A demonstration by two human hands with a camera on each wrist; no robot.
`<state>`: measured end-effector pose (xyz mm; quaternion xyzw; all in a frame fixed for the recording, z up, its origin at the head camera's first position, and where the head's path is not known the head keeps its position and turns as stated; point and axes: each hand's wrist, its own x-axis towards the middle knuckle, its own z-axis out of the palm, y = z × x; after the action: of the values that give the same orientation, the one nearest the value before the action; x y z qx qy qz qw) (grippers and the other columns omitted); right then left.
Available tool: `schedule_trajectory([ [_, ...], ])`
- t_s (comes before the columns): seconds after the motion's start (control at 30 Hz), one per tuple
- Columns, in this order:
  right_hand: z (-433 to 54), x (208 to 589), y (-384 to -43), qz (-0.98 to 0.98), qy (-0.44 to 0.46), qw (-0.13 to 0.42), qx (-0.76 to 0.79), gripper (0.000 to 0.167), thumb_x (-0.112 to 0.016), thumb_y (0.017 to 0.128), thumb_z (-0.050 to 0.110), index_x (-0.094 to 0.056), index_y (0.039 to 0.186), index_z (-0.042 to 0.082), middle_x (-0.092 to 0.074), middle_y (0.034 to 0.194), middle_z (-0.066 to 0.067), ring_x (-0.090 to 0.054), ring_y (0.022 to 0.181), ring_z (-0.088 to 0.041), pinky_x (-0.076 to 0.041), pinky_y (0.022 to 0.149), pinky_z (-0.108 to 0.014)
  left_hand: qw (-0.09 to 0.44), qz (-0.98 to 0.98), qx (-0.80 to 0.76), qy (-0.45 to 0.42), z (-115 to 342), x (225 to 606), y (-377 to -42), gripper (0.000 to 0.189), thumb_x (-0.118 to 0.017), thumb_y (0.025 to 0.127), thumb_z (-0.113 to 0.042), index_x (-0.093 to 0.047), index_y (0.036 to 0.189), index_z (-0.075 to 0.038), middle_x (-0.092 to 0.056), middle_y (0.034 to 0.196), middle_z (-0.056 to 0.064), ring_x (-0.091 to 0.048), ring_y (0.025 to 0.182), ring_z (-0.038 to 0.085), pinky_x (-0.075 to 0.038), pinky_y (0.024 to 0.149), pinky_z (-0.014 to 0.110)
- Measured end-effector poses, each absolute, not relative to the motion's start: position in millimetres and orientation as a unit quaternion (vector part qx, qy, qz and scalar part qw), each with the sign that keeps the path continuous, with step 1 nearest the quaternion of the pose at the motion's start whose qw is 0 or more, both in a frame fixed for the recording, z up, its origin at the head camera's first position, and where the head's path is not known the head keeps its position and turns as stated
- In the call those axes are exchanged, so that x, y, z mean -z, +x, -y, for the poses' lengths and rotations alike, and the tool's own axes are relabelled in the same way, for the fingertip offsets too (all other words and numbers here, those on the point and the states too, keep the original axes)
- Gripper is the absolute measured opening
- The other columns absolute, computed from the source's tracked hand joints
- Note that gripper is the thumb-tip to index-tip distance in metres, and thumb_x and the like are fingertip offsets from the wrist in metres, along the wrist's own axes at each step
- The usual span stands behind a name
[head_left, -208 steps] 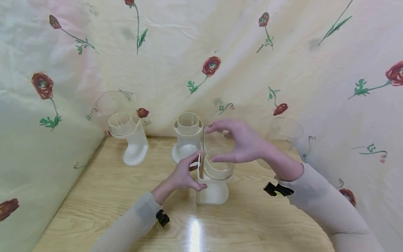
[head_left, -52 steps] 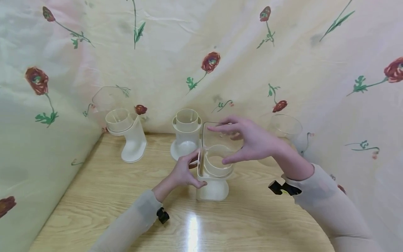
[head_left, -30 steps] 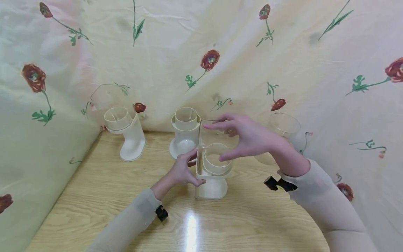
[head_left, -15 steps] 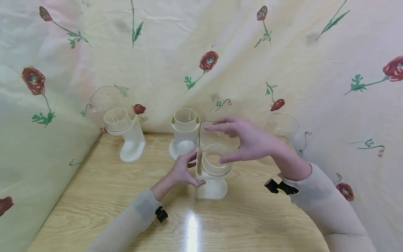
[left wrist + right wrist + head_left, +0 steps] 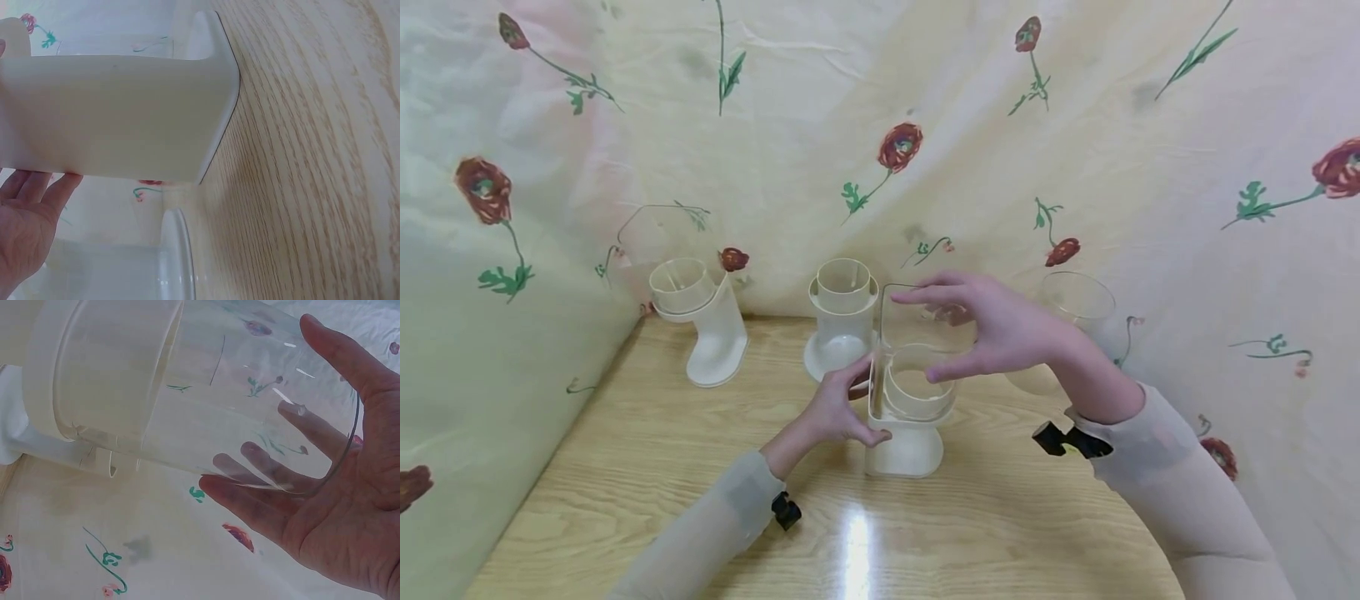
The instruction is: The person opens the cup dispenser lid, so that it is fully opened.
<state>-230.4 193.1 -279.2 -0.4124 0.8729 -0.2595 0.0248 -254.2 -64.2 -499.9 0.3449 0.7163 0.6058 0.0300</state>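
At mid-table my left hand (image 5: 831, 412) grips the back edge of a white plastic stand (image 5: 904, 454), thumb in front and fingers behind. In the left wrist view the stand's flat wall (image 5: 112, 112) rises from its base, fingertips against its edge. A clear plastic cylinder (image 5: 910, 327) stands upright in the cream-coloured collar (image 5: 919, 406) on top of the stand. My right hand (image 5: 1003, 325) holds this cylinder near its upper rim. From the right wrist, the fingers (image 5: 250, 509) curve round the clear wall, with the thumb (image 5: 340, 350) on the opposite side.
Behind the left hand stands a second white stand with a collar (image 5: 844, 287). A third, similar stand (image 5: 717, 342) is farther left. Another clear cylinder (image 5: 1078, 298) sits at the back right, partly behind the right forearm. A flower-print cloth (image 5: 790, 167) hangs round the wooden table (image 5: 700, 450).
Since the earliest frame my right hand has shifted slightly right around the clear cylinder. My left hand keeps its grip on the stand. Over the last second hardly anything differs.
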Motion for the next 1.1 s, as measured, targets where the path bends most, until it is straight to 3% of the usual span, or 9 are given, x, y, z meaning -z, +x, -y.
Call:
schedule_trajectory([
  [0.3, -196, 284, -223, -0.873, -0.423, -0.003, 0.242, 0.092, -0.096, 0.078, 0.036, -0.051, 0.158, 0.031, -0.055, 0.150, -0.003, -0.058, 0.126, -0.019, -0.062, 0.101, -0.048, 0.028, -0.721, -0.598, 0.349, 66, 501, -253, 0.103, -0.098, 0.061, -0.004, -0.052, 0.152, -0.013, -0.068, 0.140, 0.013, -0.065, 0.134, 0.032, -0.056, 0.113, 0.045],
  [0.4, -198, 284, -223, -0.867, -0.436, -0.007, 0.239, 0.095, -0.096, 0.078, 0.035, -0.049, 0.159, 0.029, -0.052, 0.153, -0.003, -0.056, 0.133, -0.020, -0.060, 0.103, -0.046, 0.033, -0.724, -0.601, 0.337, 68, 503, -249, 0.106, -0.099, 0.064, -0.007, -0.048, 0.156, -0.013, -0.066, 0.144, 0.013, -0.063, 0.137, 0.030, -0.053, 0.117, 0.043],
  [0.7, -202, 287, -225, -0.855, -0.447, -0.017, 0.263, 0.085, -0.093, 0.081, 0.023, -0.053, 0.156, 0.026, -0.052, 0.154, -0.001, -0.057, 0.135, -0.020, -0.061, 0.105, -0.051, 0.032, -0.715, -0.616, 0.328, 70, 506, -244, 0.110, -0.100, 0.065, -0.003, -0.044, 0.159, -0.015, -0.062, 0.148, 0.018, -0.060, 0.139, 0.035, -0.057, 0.112, 0.046],
  [1.1, -200, 285, -222, -0.862, -0.441, -0.025, 0.248, 0.086, -0.095, 0.079, 0.030, -0.056, 0.154, 0.025, -0.054, 0.152, -0.005, -0.059, 0.132, -0.023, -0.060, 0.102, -0.049, 0.050, -0.703, -0.631, 0.325, 69, 504, -246, 0.111, -0.100, 0.063, 0.001, -0.045, 0.158, -0.014, -0.060, 0.149, 0.020, -0.059, 0.139, 0.040, -0.056, 0.112, 0.051],
])
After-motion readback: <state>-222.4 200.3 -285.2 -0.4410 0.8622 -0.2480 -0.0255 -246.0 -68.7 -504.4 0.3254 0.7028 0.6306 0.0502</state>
